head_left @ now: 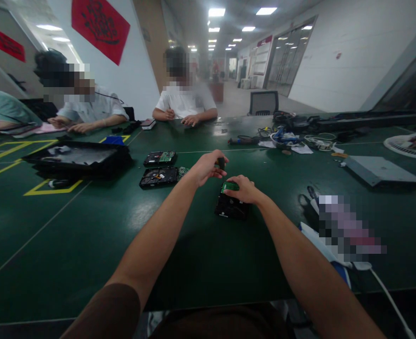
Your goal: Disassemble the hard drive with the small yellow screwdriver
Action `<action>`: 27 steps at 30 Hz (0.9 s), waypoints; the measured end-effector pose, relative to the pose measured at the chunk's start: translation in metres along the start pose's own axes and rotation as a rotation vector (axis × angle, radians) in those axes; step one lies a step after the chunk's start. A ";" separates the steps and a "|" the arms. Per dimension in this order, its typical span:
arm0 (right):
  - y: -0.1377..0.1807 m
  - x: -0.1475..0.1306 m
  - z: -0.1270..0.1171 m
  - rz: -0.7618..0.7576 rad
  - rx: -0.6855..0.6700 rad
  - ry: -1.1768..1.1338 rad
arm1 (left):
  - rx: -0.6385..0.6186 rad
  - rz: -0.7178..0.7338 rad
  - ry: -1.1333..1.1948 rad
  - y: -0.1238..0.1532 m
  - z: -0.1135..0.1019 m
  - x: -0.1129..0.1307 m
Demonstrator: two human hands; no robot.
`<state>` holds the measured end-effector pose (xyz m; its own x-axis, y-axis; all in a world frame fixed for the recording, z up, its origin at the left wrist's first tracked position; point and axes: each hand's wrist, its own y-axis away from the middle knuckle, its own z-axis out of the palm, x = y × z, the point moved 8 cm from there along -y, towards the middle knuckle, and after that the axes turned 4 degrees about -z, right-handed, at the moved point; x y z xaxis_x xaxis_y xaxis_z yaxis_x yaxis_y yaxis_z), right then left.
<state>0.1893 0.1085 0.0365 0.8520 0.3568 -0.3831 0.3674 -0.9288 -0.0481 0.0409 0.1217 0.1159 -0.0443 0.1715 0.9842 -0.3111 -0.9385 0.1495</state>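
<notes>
Small dark item (222, 163), ID unclear, is gripped by L hand (210, 168) fingers. Hard drive (231, 208) is on surface (208, 263); its green PCB (231, 186) is part-covered by R hand (243, 189), grip can't be told. PCB apparently being worked; steady drive prob. needed next.

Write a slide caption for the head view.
Right hand at the green circuit board on a black hard drive, left hand close by, above a green table.
</notes>
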 end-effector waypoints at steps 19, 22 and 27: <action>0.000 -0.003 -0.001 0.001 -0.002 0.007 | -0.036 -0.022 0.024 0.001 0.007 -0.001; 0.000 -0.001 0.000 -0.001 0.005 0.007 | -0.006 -0.011 0.015 0.001 0.004 0.000; -0.002 0.001 0.001 -0.007 0.006 0.002 | -0.035 0.007 -0.015 0.003 0.005 0.001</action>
<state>0.1888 0.1103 0.0350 0.8503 0.3631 -0.3810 0.3707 -0.9271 -0.0561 0.0445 0.1181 0.1182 -0.0326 0.1608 0.9865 -0.3443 -0.9284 0.1399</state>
